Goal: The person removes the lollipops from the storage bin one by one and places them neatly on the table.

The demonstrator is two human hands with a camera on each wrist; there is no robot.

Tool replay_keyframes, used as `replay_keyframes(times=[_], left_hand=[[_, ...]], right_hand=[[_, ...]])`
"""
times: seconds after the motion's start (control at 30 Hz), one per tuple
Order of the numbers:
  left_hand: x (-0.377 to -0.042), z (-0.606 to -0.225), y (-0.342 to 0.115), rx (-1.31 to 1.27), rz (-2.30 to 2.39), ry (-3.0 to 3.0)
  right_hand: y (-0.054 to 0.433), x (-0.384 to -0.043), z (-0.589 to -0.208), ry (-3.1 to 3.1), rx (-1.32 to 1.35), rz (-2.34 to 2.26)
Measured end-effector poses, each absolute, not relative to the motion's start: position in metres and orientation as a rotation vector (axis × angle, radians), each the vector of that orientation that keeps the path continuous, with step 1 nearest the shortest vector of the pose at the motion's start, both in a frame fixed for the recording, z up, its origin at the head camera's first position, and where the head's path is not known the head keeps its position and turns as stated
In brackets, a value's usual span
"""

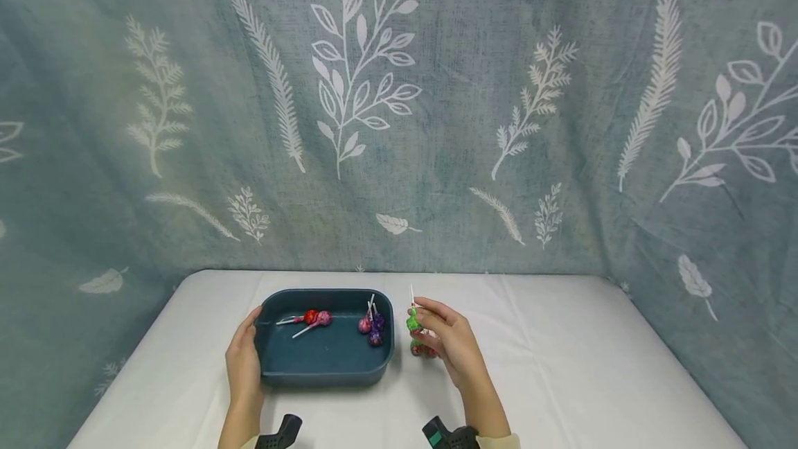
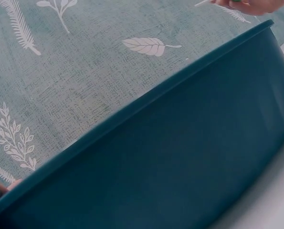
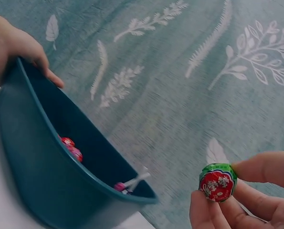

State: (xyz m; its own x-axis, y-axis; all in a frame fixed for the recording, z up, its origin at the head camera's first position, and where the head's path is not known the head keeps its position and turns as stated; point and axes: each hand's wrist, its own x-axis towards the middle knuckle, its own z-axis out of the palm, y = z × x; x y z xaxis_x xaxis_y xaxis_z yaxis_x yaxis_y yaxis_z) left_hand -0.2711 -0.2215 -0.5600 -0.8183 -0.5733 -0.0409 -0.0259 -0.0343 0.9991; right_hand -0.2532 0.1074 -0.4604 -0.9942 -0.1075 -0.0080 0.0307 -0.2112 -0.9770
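A dark teal plastic box [image 1: 321,380] stands on the white table. My left hand [image 1: 244,359] grips its left end, fingers at the rim; the thumb is hidden. To the right of the box, my right hand [image 1: 451,338] pinches a green-and-red wrapped lollipop [image 3: 218,182] between thumb and fingers, stick upward, above the table. Beneath that hand lie several red-and-green lollipops [image 1: 416,349], partly covered by the fingers. Inside the box, a red lollipop [image 1: 310,316] and a pink lollipop [image 1: 323,318] lie at the left. Several purple and pink lollipops [image 1: 375,338] sit together at the right end.
The white-clothed table [image 1: 561,366] extends around the box on both sides. A green-blue curtain [image 1: 436,158] with white leaf prints hangs behind and beside it.
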Motion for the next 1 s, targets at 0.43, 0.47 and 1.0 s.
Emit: replay_keyframes(times=[0.43, 0.47, 1.0], left_hand=[[-0.273, -0.562, -0.223, 0.619, -1.925, -1.861], [-0.273, -0.562, -0.223, 0.616, -1.923, -1.862], [-0.278, -0.576, -0.227, 0.615, -1.873, -1.891]], right_hand=[[0.147, -0.262, -0.468, 2.114, 0.097, -2.340], [0.150, -0.262, -0.469, 2.129, 0.120, -2.323], [0.169, -0.265, -0.492, 2.313, 0.353, -2.122]])
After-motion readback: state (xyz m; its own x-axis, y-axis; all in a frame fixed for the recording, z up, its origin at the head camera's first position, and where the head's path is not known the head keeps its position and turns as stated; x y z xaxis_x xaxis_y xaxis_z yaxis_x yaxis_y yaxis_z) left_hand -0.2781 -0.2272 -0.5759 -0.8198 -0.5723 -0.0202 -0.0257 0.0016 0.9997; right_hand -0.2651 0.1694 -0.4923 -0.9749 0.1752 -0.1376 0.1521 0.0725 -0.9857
